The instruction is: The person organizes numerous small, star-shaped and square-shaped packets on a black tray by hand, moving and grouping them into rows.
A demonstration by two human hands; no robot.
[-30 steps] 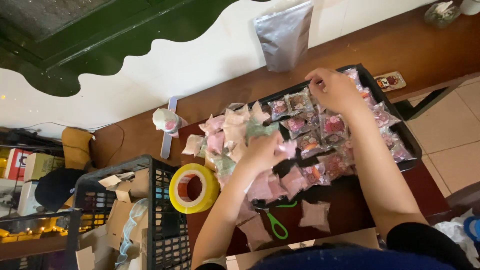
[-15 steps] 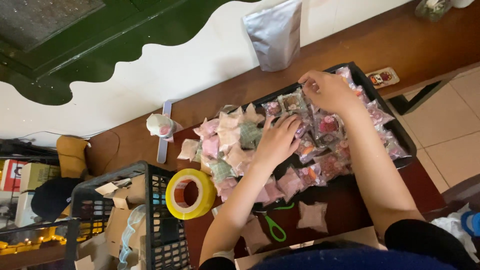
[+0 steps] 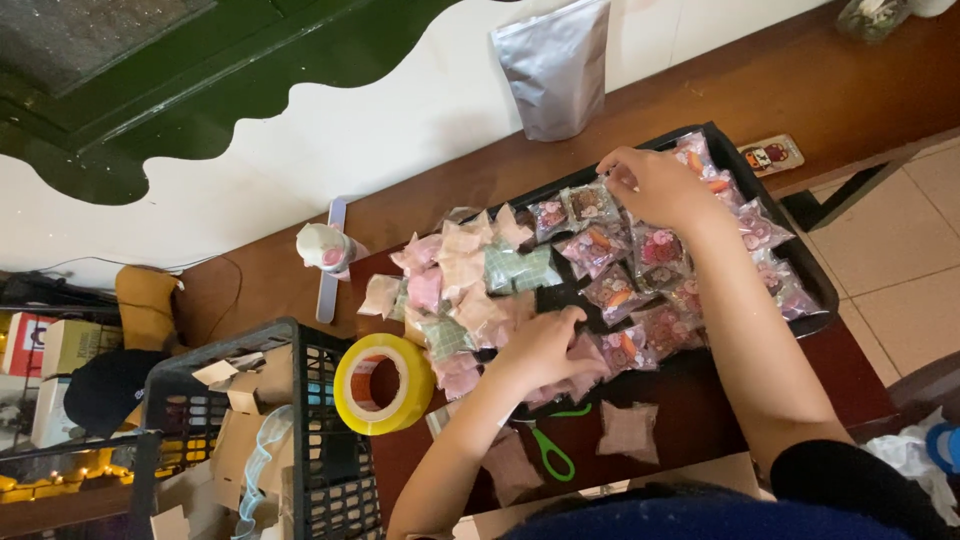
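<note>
A black tray (image 3: 812, 272) on a dark wooden table holds several small clear packets of pink and red pieces (image 3: 640, 260). My right hand (image 3: 655, 185) rests on the packets at the tray's far side, fingers pinching one packet. My left hand (image 3: 545, 350) lies on a heap of pink and green paper packets (image 3: 465, 290) at the tray's left end, fingers curled over them. Whether it grips one I cannot tell. Green-handled scissors (image 3: 550, 450) lie just below my left hand.
A yellow tape roll (image 3: 385, 385) sits left of the heap. A black plastic crate (image 3: 250, 430) with cardboard bits stands at the lower left. A silver foil pouch (image 3: 555, 70) leans on the wall. Two flat pink packets (image 3: 628, 430) lie near the table's front edge.
My left hand has slid down and left, from the tray's middle onto the near part of the paper heap. My right hand stays on the far packets.
</note>
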